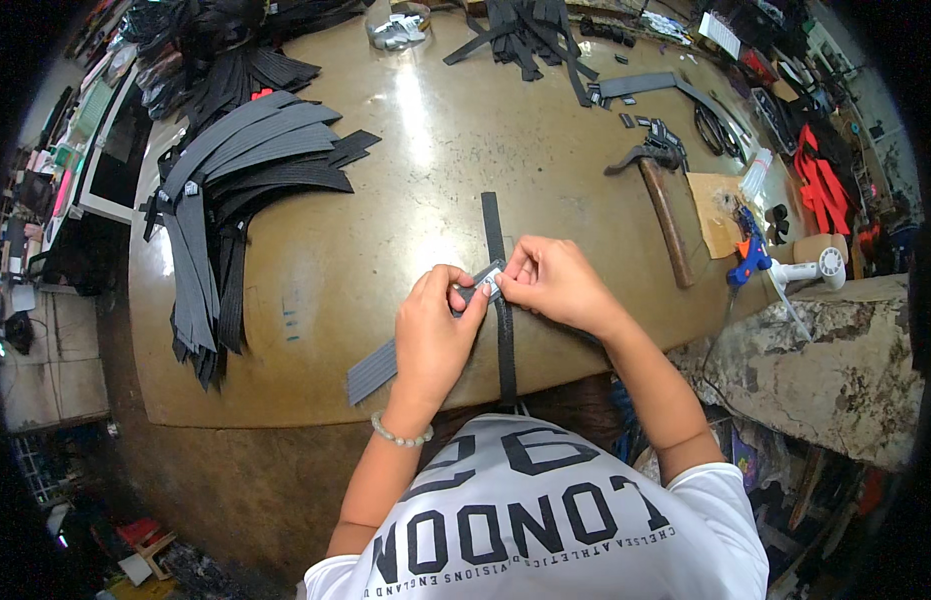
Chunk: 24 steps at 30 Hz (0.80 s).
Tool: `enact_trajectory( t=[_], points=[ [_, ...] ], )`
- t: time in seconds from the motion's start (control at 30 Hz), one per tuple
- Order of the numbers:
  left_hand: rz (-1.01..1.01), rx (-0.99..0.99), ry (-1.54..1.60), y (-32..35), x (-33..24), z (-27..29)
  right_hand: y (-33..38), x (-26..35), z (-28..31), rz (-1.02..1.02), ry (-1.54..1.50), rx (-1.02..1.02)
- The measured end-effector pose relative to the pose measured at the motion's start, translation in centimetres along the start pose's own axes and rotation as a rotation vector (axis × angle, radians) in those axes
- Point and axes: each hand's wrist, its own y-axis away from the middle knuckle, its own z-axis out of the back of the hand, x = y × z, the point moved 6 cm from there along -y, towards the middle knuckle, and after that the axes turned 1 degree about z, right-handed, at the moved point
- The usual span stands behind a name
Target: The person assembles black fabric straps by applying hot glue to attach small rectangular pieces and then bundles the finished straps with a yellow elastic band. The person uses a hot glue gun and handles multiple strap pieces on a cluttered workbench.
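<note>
Near centre of table (pixel 285 375): grey strap (pixel 372 371) slants under left hand (pixel 437 312); black strap (pixel 506 355) runs near to far. Left hand pinches grey strap at small white label (pixel 493 284). Right hand (pixel 551 282): fingertips pinched at label's right edge, exact grip hidden. Hammer (pixel 667 220) farther right; grey straps (pixel 190 265) piled left; black straps (pixel 525 35) far.

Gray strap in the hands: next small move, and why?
Probably press the pale tag flat with the right thumb: the left hand seems to steady the gray strap, and the right hand already has its fingertips at the tag.
</note>
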Motion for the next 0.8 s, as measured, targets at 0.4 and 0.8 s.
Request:
enact_trajectory(
  t=[0.4, 0.8],
  points=[
    [-0.161, -0.103, -0.151, 1.7, -0.9, -0.8, 6.3, 2.2, -1.4, 0.177, 0.355, 0.003],
    [-0.164, -0.108, -0.088, 1.6, -0.5, -0.5, -2.2, 0.8, 1.5, 0.092, -0.158, 0.102]
  ],
)
